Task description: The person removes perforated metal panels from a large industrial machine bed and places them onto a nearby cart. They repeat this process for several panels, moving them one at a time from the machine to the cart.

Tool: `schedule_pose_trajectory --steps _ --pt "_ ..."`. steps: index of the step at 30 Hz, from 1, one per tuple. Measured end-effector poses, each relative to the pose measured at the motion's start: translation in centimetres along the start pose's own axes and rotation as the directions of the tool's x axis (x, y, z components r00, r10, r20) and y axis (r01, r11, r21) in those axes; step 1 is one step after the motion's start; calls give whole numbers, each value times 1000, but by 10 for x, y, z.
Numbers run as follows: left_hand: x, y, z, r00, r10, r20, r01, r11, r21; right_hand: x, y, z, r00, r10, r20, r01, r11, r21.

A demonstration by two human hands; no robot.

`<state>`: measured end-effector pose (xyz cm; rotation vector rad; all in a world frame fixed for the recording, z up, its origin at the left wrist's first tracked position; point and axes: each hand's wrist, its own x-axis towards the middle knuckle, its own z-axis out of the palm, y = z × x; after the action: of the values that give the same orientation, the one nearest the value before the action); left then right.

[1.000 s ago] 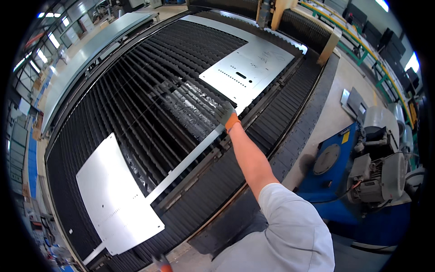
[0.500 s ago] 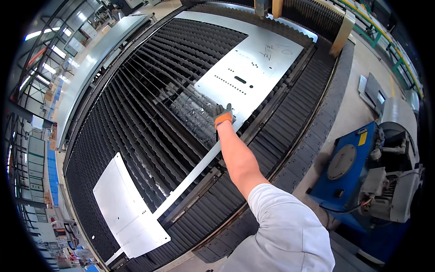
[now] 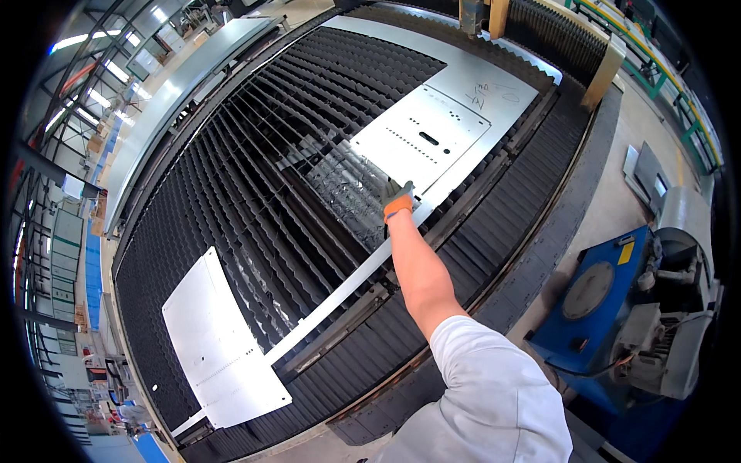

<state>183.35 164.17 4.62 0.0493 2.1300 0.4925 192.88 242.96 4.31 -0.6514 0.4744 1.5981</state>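
Note:
My right hand (image 3: 399,197), in a grey glove with an orange cuff, reaches out over the slatted bed. Its fingers are closed at the near edge of a flat sheet metal panel (image 3: 409,147); the fingertips are partly hidden. The panel has rows of small holes and a dark slot. Dark seams part it from the surrounding sheet metal skeleton (image 3: 511,91), which bears handwritten marks. From there a narrow metal strip (image 3: 328,306) runs toward a second, loose-looking panel (image 3: 212,332) at the near left. My left hand is out of view.
Toothed dark slats (image 3: 193,201) make up the cutting bed, with crumpled scrap (image 3: 347,189) visible below them. A ribbed dark cover (image 3: 347,405) borders its near side. To the right stands a blue machine unit (image 3: 590,289) with a motor. Another large sheet (image 3: 181,100) lies at the far left.
Seams have appeared around the holed panel, which has shifted slightly against its surrounding sheet. My right hand stays at its near edge. The whole view has shifted a little.

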Motion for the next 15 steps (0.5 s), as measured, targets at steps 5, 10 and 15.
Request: schedule_pose_trajectory --steps 5,10,15 --pt "-23 -27 0 998 -64 1 64 998 -14 -25 20 10 974 62 219 -101 980 173" --pt "-32 -30 -10 996 -89 27 89 996 13 -6 15 11 989 -82 123 62 985 163" --pt "-49 -45 -12 990 -135 32 135 991 9 -8 24 27 992 -43 122 35 997 70"
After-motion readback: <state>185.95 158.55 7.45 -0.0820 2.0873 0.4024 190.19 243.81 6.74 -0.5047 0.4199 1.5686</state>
